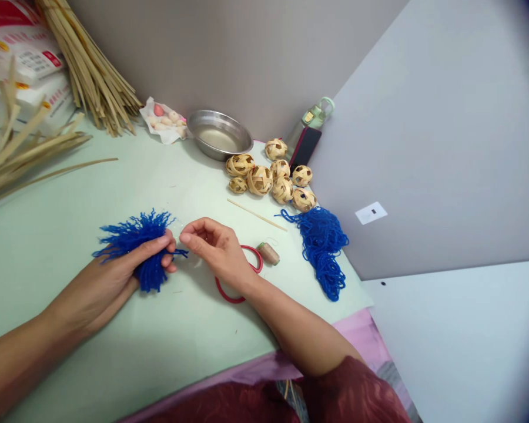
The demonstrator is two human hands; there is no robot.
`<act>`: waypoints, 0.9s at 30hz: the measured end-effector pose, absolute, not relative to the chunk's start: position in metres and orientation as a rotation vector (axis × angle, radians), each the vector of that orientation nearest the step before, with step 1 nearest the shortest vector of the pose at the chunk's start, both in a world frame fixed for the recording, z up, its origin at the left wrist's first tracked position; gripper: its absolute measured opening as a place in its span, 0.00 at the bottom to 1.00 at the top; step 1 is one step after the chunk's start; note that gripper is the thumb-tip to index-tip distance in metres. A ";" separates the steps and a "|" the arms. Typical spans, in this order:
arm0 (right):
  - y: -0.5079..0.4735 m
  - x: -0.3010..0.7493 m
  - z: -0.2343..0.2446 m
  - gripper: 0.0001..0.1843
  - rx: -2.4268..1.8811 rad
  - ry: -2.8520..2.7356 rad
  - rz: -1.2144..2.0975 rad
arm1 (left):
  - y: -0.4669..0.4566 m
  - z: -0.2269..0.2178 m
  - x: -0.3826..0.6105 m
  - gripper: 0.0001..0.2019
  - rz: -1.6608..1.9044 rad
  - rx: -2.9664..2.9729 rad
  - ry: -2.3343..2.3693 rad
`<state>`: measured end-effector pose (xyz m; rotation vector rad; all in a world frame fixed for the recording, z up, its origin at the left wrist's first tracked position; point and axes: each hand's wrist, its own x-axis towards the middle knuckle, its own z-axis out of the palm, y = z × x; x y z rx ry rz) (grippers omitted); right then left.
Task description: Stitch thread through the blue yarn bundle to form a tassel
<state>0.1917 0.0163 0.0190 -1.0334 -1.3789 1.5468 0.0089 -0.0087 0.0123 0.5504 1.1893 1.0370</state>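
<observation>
My left hand (114,276) is closed around a bundle of blue yarn strands (134,238), whose loose ends fan out to the upper left. Just right of it, my right hand (216,247) has its fingertips pinched together near the bundle; what they pinch, maybe a thin thread, is too small to make out. Under my right wrist lie red-handled scissors (231,294). A small spool of tan thread (268,253) lies beside them.
A heap of blue yarn (324,244) lies to the right. Several woven bamboo balls (271,179), a thin stick (255,214), a metal bowl (220,136), a phone (305,148), a bottle (315,117), bamboo strips (88,64) and bags (22,53) sit farther back. Grey walls enclose the corner.
</observation>
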 end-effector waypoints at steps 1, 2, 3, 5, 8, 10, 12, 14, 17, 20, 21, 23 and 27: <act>0.016 0.192 0.018 0.22 -1.056 -1.419 1.528 | -0.008 0.012 0.008 0.23 1.056 0.518 1.165; 0.015 0.192 0.017 0.21 -1.075 -1.469 1.508 | -0.007 0.012 0.007 0.23 1.075 0.493 1.144; 0.015 0.193 0.016 0.19 -1.084 -1.525 1.484 | -0.007 0.012 0.007 0.23 1.085 0.480 1.125; 0.013 0.194 0.014 0.15 -1.083 -1.623 1.414 | -0.007 0.011 0.006 0.22 1.085 0.481 1.098; 0.012 0.195 0.015 0.09 -1.078 -1.667 1.351 | -0.007 0.011 0.006 0.22 1.078 0.512 1.121; 0.012 0.195 0.016 0.10 -1.086 -1.630 1.354 | -0.008 0.011 0.006 0.22 1.077 0.543 1.171; 0.013 0.194 0.017 0.12 -1.085 -1.572 1.394 | -0.009 0.012 0.007 0.23 1.061 0.583 1.219; 0.014 0.194 0.018 0.12 -1.075 -1.506 1.449 | -0.009 0.014 0.009 0.22 1.033 0.623 1.249; 0.015 0.192 0.017 0.13 -1.043 -1.406 1.550 | -0.010 0.017 0.010 0.19 1.016 0.660 1.277; 0.016 0.191 0.016 0.18 -1.015 -1.342 1.651 | -0.011 0.019 0.011 0.17 1.025 0.650 1.255; 0.016 0.191 0.016 0.19 -1.009 -1.325 1.675 | -0.011 0.019 0.010 0.18 1.040 0.636 1.244; 0.017 0.191 0.015 0.21 -0.992 -1.295 1.736 | -0.009 0.019 0.010 0.17 1.076 0.612 1.226; 0.019 0.194 0.013 0.27 -0.932 -1.339 1.956 | -0.006 0.018 0.009 0.18 1.152 0.516 1.188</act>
